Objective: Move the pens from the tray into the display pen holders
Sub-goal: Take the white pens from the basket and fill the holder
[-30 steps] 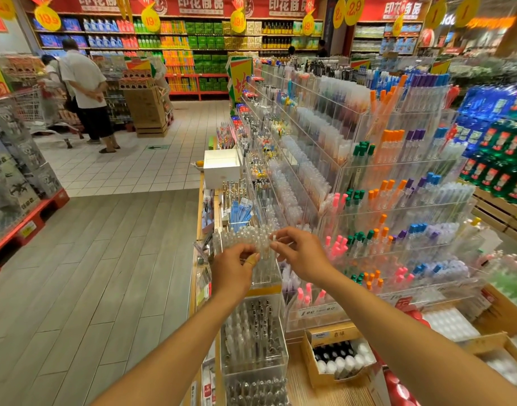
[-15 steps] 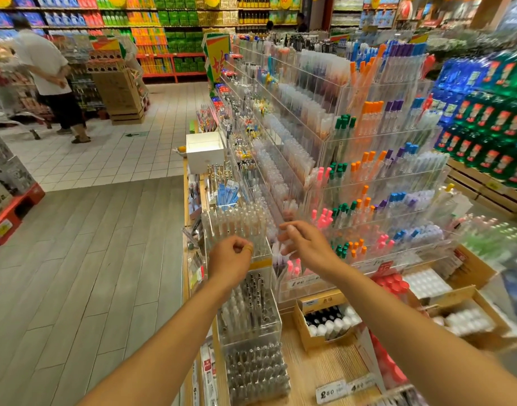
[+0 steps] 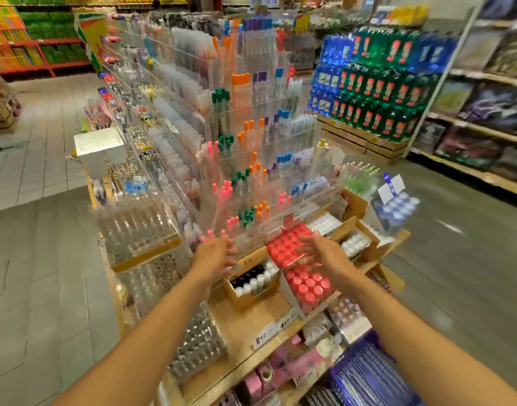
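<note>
The frame is motion-blurred. My left hand point(image 3: 216, 254) hovers with loosely curled fingers and nothing in it, just above a cardboard tray of black- and white-capped pens point(image 3: 252, 281). My right hand point(image 3: 320, 253) is spread, fingers straight, over boxes of red-capped items point(image 3: 307, 287). Tiered clear acrylic pen holders point(image 3: 251, 159) rise behind both hands, with pink, green, orange and blue caps. More clear holders with transparent pens point(image 3: 138, 227) stand to the left.
The wooden shelf point(image 3: 260, 313) carries price tags along its front edge. White-capped boxes point(image 3: 353, 244) lie to the right, a white box point(image 3: 100, 150) at the back left. Stacked blue and green bottles point(image 3: 374, 83) stand across the aisle. Grey floor lies on both sides.
My view has swung right. Both hands left the clear holders on the left and moved down and right, now in front of the cardboard boxes. The right hand has spread its fingers.
</note>
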